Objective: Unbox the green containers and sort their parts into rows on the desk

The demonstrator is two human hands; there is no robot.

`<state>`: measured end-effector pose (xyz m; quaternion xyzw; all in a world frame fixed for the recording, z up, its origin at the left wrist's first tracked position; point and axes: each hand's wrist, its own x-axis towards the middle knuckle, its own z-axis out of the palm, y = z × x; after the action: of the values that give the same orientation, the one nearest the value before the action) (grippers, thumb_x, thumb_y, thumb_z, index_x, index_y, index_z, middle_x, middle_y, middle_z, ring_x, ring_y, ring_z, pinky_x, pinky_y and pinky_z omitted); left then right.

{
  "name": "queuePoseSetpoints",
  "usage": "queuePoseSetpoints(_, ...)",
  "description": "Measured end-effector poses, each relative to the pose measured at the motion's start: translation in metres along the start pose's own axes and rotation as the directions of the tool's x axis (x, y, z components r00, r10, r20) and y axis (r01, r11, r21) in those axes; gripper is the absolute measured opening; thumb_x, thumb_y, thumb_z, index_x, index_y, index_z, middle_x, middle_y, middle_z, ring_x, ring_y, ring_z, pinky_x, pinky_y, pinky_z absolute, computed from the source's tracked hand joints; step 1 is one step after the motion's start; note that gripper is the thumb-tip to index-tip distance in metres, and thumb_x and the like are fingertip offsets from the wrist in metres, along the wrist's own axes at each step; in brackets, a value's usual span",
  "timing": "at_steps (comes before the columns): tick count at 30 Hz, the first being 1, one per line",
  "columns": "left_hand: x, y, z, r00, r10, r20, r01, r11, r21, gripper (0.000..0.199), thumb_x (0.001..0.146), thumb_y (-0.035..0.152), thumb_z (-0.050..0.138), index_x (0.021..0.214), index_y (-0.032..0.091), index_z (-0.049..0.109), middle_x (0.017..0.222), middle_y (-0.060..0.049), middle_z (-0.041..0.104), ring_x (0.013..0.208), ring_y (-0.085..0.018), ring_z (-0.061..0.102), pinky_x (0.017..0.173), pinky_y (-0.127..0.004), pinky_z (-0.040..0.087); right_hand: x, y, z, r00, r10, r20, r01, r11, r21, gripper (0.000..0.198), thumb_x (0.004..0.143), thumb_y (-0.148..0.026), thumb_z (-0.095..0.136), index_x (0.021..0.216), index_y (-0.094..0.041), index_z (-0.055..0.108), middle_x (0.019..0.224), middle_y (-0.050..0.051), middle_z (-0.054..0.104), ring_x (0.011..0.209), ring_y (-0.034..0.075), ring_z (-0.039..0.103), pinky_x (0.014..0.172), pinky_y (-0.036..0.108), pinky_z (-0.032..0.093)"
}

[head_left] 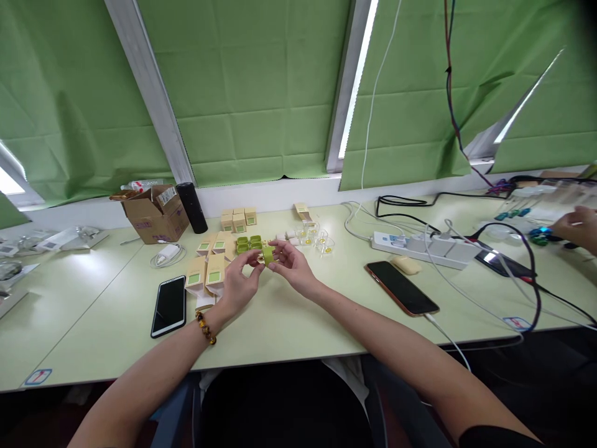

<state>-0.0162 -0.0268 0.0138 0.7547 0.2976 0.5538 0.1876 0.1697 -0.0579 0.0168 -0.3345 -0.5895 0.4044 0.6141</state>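
Note:
Between my two hands, above the table, is a small green box-like piece (268,256). My right hand (293,269) grips it with thumb and fingers. Closed fingers of my left hand (241,281) meet its left side, where a small pale part shows, too small to name. Just behind my hands lie several green square trays (249,243). Small beige cartons with green windows (215,276) stand beside my left hand. Beyond my right hand are clear round pieces with yellow dots (324,242) and small white cylinders (292,239).
A smartphone (168,306) lies left, another (402,287) right, plugged into a cable. Behind it sits a white power strip (424,247) among cables. A cardboard box (156,216) and black cylinder (191,208) stand back left. Another person's hand (578,225) works at far right.

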Motion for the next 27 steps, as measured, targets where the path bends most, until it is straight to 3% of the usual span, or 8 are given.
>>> queuePoseSetpoints(3, 0.002, 0.002, -0.003, 0.999, 0.024, 0.031, -0.026, 0.999, 0.048, 0.048, 0.089, 0.022, 0.074, 0.136, 0.023, 0.063, 0.123, -0.012, 0.074, 0.1, -0.023, 0.073, 0.092, -0.042, 0.061, 0.0, 0.0, -0.003, 0.987, -0.159, -0.038, 0.14, 0.944, -0.297, 0.043, 0.085, -0.027, 0.077, 0.126, -0.024, 0.062, 0.115, 0.009, 0.066, 0.097, 0.021, 0.062, 0.082, 0.038, 0.055)
queuePoseSetpoints(5, 0.003, 0.003, -0.004, 0.997, 0.059, 0.059, -0.063, 0.995, 0.071, 0.051, 0.09, 0.022, 0.075, 0.139, 0.024, 0.061, 0.129, -0.012, 0.071, 0.108, -0.025, 0.071, 0.095, -0.044, 0.059, -0.002, 0.001, -0.005, 0.959, -0.281, 0.031, 0.261, 0.835, -0.484, 0.042, 0.087, -0.02, 0.072, 0.127, -0.023, 0.062, 0.12, 0.011, 0.066, 0.101, 0.024, 0.061, 0.082, 0.041, 0.055)
queuePoseSetpoints(8, 0.005, 0.003, -0.006, 0.986, 0.123, 0.116, -0.133, 0.988, 0.082, 0.049, 0.09, 0.025, 0.077, 0.137, 0.025, 0.062, 0.131, -0.012, 0.07, 0.12, -0.027, 0.066, 0.104, -0.049, 0.056, -0.005, 0.002, -0.007, 0.907, -0.396, 0.145, 0.394, 0.676, -0.622, 0.044, 0.089, -0.017, 0.069, 0.132, -0.023, 0.061, 0.125, 0.014, 0.065, 0.115, 0.03, 0.059, 0.087, 0.046, 0.056)
queuePoseSetpoints(10, 0.006, 0.003, -0.005, 0.979, 0.154, 0.137, -0.165, 0.984, 0.073, 0.045, 0.09, 0.025, 0.078, 0.134, 0.026, 0.064, 0.129, -0.011, 0.071, 0.123, -0.028, 0.065, 0.107, -0.05, 0.055, -0.006, 0.003, -0.008, 0.886, -0.428, 0.175, 0.43, 0.622, -0.655, 0.046, 0.092, -0.018, 0.067, 0.136, -0.024, 0.059, 0.128, 0.015, 0.065, 0.121, 0.032, 0.058, 0.088, 0.048, 0.058)
queuePoseSetpoints(15, 0.006, 0.001, -0.005, 0.981, 0.173, 0.091, -0.18, 0.981, 0.075, 0.039, 0.09, 0.02, 0.077, 0.128, 0.026, 0.067, 0.121, -0.009, 0.073, 0.118, -0.027, 0.066, 0.104, -0.048, 0.056, -0.004, 0.007, -0.011, 0.841, -0.496, 0.215, 0.503, 0.574, -0.646, 0.049, 0.097, -0.021, 0.065, 0.144, -0.025, 0.051, 0.133, 0.017, 0.067, 0.122, 0.032, 0.064, 0.086, 0.049, 0.061)
queuePoseSetpoints(22, 0.006, 0.008, -0.006, 0.957, 0.275, 0.095, -0.287, 0.944, 0.164, 0.045, 0.091, 0.019, 0.074, 0.134, 0.026, 0.064, 0.124, -0.01, 0.072, 0.122, -0.029, 0.061, 0.106, -0.052, 0.053, -0.004, 0.001, -0.011, 0.775, -0.562, 0.288, 0.592, 0.488, -0.641, 0.035, 0.099, -0.017, 0.057, 0.133, -0.025, 0.058, 0.132, 0.017, 0.071, 0.124, 0.032, 0.067, 0.098, 0.056, 0.059)
queuePoseSetpoints(27, 0.005, 0.01, -0.008, 0.933, 0.357, 0.044, -0.353, 0.886, 0.3, 0.038, 0.094, 0.019, 0.071, 0.13, 0.027, 0.067, 0.121, -0.01, 0.07, 0.119, -0.03, 0.058, 0.105, -0.053, 0.052, -0.007, -0.004, -0.013, 0.784, -0.549, 0.29, 0.59, 0.515, -0.622, 0.034, 0.097, -0.025, 0.062, 0.13, -0.027, 0.065, 0.136, 0.017, 0.069, 0.123, 0.035, 0.067, 0.1, 0.06, 0.056)
